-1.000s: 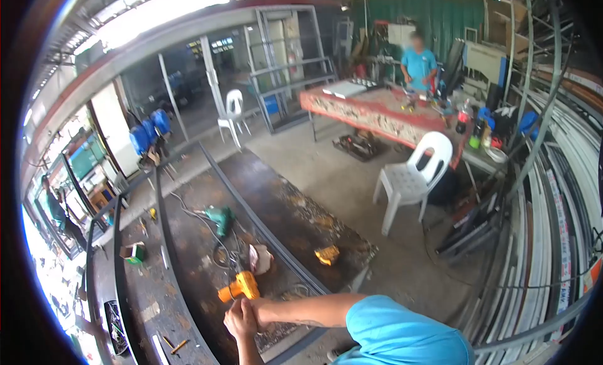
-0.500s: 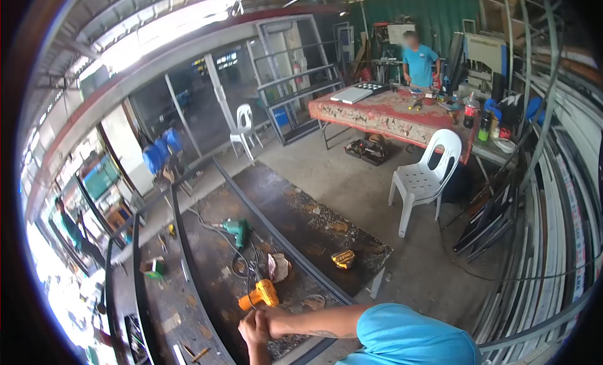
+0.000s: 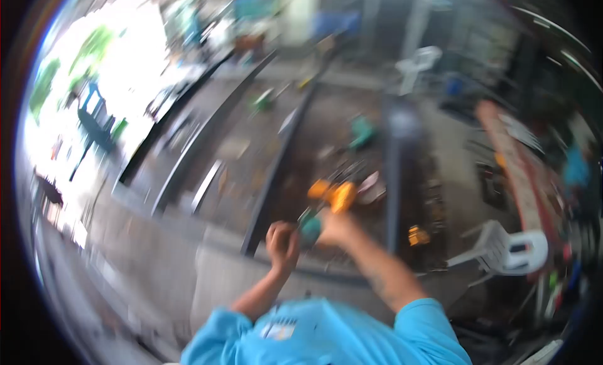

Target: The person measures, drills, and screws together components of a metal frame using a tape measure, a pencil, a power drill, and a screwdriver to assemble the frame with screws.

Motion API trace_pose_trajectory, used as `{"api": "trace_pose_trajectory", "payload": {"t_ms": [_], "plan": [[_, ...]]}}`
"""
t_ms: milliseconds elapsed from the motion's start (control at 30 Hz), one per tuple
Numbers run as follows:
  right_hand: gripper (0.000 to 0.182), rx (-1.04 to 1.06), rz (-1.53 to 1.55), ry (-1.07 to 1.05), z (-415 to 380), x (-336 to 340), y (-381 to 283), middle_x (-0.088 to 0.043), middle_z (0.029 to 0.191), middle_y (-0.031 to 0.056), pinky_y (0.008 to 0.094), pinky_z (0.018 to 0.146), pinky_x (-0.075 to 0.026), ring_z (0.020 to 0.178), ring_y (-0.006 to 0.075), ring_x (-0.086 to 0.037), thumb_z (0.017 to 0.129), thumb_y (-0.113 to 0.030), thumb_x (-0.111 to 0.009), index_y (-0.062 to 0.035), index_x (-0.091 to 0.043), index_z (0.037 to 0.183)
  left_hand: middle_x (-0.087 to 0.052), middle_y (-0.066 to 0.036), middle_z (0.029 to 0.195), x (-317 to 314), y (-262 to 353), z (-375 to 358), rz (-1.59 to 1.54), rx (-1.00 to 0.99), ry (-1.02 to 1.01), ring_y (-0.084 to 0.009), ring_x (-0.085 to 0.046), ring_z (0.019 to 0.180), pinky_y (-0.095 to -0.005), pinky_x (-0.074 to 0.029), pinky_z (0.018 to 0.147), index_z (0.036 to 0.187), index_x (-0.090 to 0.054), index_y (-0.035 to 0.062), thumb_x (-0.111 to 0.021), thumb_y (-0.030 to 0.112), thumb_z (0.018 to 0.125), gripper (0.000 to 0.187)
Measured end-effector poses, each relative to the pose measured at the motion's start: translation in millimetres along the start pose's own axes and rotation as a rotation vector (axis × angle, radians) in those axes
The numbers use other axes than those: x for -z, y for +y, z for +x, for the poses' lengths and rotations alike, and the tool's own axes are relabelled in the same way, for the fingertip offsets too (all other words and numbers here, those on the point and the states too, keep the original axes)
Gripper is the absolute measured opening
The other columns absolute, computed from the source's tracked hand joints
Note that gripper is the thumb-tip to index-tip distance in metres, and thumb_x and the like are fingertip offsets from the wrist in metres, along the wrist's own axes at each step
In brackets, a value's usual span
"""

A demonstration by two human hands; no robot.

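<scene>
The view is smeared by motion. My left hand (image 3: 282, 244) is raised over the near edge of the worktop with its fingers curled closed; what they hold, if anything, is too small to make out. To its right, my right hand (image 3: 334, 228) is beside a blurred teal object (image 3: 309, 228), just below an orange drill (image 3: 341, 196). Whether it grips either one is unclear, as its fingers are blurred. Farther back lies a green power tool (image 3: 361, 131). A pale pink item (image 3: 372, 184) lies right of the orange drill.
Long dark metal bars (image 3: 282, 157) cross the worktop (image 3: 242, 176). A yellow-black item (image 3: 418, 236) lies at the right. White chairs (image 3: 524, 249) stand right and back. A red-topped table (image 3: 512, 157) with a blurred person in blue (image 3: 576, 167) beyond is at far right.
The view has swung left and down, showing more of my shirt and both arms. My hands, together before, are now apart. The teal object has come into view between them.
</scene>
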State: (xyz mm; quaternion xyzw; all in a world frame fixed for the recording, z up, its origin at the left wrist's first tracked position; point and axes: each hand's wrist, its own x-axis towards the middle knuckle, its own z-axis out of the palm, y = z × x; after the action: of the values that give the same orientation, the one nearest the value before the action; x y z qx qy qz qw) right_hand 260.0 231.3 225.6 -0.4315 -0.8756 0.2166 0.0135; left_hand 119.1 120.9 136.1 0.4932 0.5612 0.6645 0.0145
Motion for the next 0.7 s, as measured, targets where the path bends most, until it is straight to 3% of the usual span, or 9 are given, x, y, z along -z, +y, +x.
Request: {"api": "trace_pose_trajectory", "payload": {"t_ms": [100,133,200,267,333,400,467,567,700], "plan": [[0.071,-0.081,0.062,-0.189,30.2,3.3,4.1,-0.066,0.110,0.0158,0.0392,0.090,-0.052,0.103,0.0314,-0.064,0.055,-0.028,-0.084,-0.0079,-0.059,0.118,-0.063,-0.009,0.085,49.4,-21.4,-63.9,0.001,0.644,0.262,-0.0149,-0.060,0.079,-0.0275,-0.048,0.070,0.091,-0.063,0.0005,-0.062,0.011,0.087,0.011],[0.076,-0.040,0.050,-0.200,40.8,-1.4,14.9,-0.066,0.111,0.0160,0.0385,0.093,-0.050,0.106,0.0314,-0.063,0.056,-0.028,-0.084,-0.0094,-0.057,0.124,-0.065,-0.008,0.080,60.7,-29.7,-83.8,0.085,0.654,0.334,-0.0144,-0.060,0.076,-0.0283,-0.048,0.070,0.092,-0.064,-0.0002,-0.062,0.013,0.087,0.014],[0.076,-0.081,0.032,-0.174,48.5,-2.9,19.0,-0.065,0.113,0.0173,0.0383,0.095,-0.048,0.108,0.0316,-0.062,0.057,-0.027,-0.084,-0.0097,-0.057,0.126,-0.066,-0.007,0.077,79.0,-46.9,-119.6,0.155,0.933,0.477,-0.0149,-0.060,0.073,-0.0277,-0.048,0.070,0.092,-0.064,-0.0012,-0.062,0.015,0.087,0.017],[0.063,-0.092,0.080,-0.151,48.1,1.8,10.7,-0.069,0.100,0.0163,0.0372,0.084,-0.051,0.093,0.0289,-0.067,0.055,-0.018,-0.084,-0.0042,-0.063,0.113,-0.063,-0.004,0.086,91.4,-55.9,-131.5,-0.009,1.240,0.514,-0.0134,-0.059,0.075,-0.0249,-0.047,0.064,0.105,-0.063,0.0018,-0.061,0.020,0.090,0.024],[0.063,-0.050,0.045,-0.152,49.3,1.3,8.5,-0.069,0.100,0.0153,0.0369,0.083,-0.051,0.092,0.0290,-0.067,0.056,-0.017,-0.083,-0.0038,-0.062,0.113,-0.063,-0.004,0.094,88.7,-70.7,-127.2,-0.101,1.275,0.619,-0.0146,-0.059,0.082,-0.0263,-0.048,0.069,0.111,-0.060,0.0027,-0.061,0.023,0.091,0.029],[0.074,-0.053,0.021,-0.247,50.6,6.8,1.1,-0.065,0.113,0.0179,0.0391,0.093,-0.048,0.107,0.0327,-0.062,0.059,-0.025,-0.083,-0.0093,-0.057,0.126,-0.062,-0.005,0.103,91.5,-84.7,-117.1,-0.185,1.299,0.708,-0.0158,-0.059,0.089,-0.0277,-0.048,0.073,0.117,-0.057,0.0036,-0.061,0.025,0.091,0.034],[0.074,-0.047,-0.005,-0.247,51.2,6.9,-5.8,-0.066,0.112,0.0178,0.0398,0.092,-0.048,0.107,0.0329,-0.062,0.060,-0.026,-0.082,-0.0106,-0.056,0.127,-0.053,-0.011,0.130,97.0,-106.0,-105.5,-0.241,1.271,0.647,-0.0203,-0.058,0.107,-0.0324,-0.049,0.083,0.137,-0.044,0.0039,-0.057,0.032,0.094,0.053],[0.076,-0.081,-0.063,-0.244,51.6,11.1,-18.1,-0.066,0.112,0.0175,0.0415,0.093,-0.049,0.106,0.0329,-0.062,0.060,-0.027,-0.082,-0.0146,-0.054,0.130,-0.058,-0.006,0.109,101.3,-136.0,-100.8,-0.341,1.255,0.694,-0.0170,-0.057,0.090,-0.0317,-0.047,0.074,0.127,-0.051,0.0040,-0.059,0.031,0.093,0.043],[0.062,-0.062,0.078,-0.210,49.0,13.1,-22.6,-0.067,0.105,0.0143,0.0405,0.086,-0.052,0.098,0.0318,-0.065,0.056,-0.023,-0.080,-0.0124,-0.062,0.114,-0.054,-0.002,0.085,119.2,-139.2,-88.2,-0.305,1.358,0.559,-0.0136,-0.051,0.073,-0.0293,-0.043,0.062,0.102,-0.060,0.0069,-0.065,0.029,0.090,0.026]]}}
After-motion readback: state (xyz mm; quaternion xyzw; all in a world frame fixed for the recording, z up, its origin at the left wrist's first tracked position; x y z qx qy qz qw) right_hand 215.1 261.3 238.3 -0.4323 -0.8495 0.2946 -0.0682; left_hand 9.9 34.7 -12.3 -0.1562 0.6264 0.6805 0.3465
